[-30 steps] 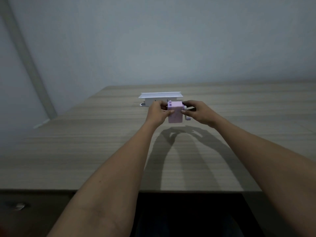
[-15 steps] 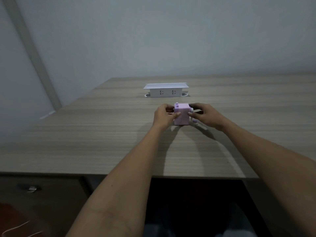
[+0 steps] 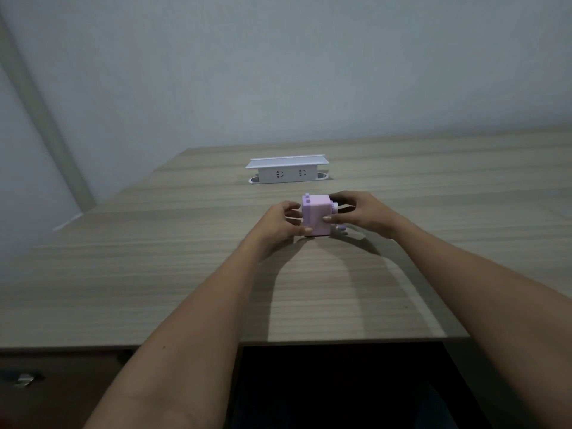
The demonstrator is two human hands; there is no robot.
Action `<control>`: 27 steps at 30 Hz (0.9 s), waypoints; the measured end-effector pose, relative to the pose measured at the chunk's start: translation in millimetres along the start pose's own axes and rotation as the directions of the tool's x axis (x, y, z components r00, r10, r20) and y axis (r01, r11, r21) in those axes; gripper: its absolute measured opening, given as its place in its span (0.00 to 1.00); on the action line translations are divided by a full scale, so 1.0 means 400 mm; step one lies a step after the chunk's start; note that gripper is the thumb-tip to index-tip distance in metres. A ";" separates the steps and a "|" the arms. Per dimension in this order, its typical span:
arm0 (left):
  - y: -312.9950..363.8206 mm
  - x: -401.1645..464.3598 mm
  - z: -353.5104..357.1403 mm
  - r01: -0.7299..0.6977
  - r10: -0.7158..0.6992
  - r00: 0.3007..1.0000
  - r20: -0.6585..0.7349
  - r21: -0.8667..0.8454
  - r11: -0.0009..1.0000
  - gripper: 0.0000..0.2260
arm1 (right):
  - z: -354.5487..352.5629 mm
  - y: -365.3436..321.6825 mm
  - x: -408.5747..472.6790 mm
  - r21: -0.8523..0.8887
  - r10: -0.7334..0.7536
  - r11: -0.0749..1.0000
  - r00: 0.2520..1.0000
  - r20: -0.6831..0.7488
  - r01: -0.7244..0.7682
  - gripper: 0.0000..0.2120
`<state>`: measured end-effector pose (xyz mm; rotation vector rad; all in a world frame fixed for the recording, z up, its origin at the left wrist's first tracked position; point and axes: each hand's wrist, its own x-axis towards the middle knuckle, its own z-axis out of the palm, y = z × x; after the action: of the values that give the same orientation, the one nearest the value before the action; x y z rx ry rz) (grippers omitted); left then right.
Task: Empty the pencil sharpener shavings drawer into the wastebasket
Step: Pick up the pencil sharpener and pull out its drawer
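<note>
Far left, low down, a metal handle point(image 3: 26, 379) glints on the dark front under the desk point(image 3: 154, 274); moving in, the left hand point(image 3: 278, 222) cups the left side of the pink pencil sharpener point(image 3: 316, 215), thumb pressed low on its front face, fingers around the far side; the sharpener stands upright on the wood mid-desk, with a white socket box point(image 3: 288, 172) raised behind it, well apart; on the right, the right hand point(image 3: 360, 215) clamps the sharpener's right edge, thumb on the front, fingers curled over by the crank point(image 3: 340, 227)
</note>
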<state>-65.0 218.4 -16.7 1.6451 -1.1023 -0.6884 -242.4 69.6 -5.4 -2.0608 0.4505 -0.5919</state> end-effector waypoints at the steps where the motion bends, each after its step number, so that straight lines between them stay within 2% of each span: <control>1: -0.003 0.003 0.000 -0.010 0.010 1.000 0.018 -0.003 1.000 0.30 | -0.002 0.004 0.003 0.000 -0.001 1.000 1.000 -0.001 0.001 0.28; 6: -0.004 0.006 -0.003 -0.032 0.034 0.998 0.054 -0.025 0.999 0.24 | -0.010 0.021 0.009 0.036 0.015 0.999 1.000 0.002 -0.015 0.27; 14: -0.014 -0.002 -0.015 -0.031 0.032 0.999 0.025 -0.033 0.999 0.28 | -0.022 0.015 0.018 -0.022 0.055 0.998 0.997 0.044 -0.055 0.29; 19: -0.026 -0.024 -0.063 -0.001 0.000 1.000 -0.025 -0.029 1.000 0.29 | -0.016 0.006 0.008 0.046 0.075 0.996 0.995 0.058 -0.078 0.28; 27: -0.009 -0.079 -0.183 -0.005 0.010 0.996 -0.085 0.065 0.998 0.29 | -0.005 -0.011 -0.013 0.063 0.073 0.995 0.997 0.005 -0.073 0.28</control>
<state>-15.8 278.0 2.7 1.7090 -1.0787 -0.5773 -247.2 73.2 -2.1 -1.9764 0.4977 -0.5529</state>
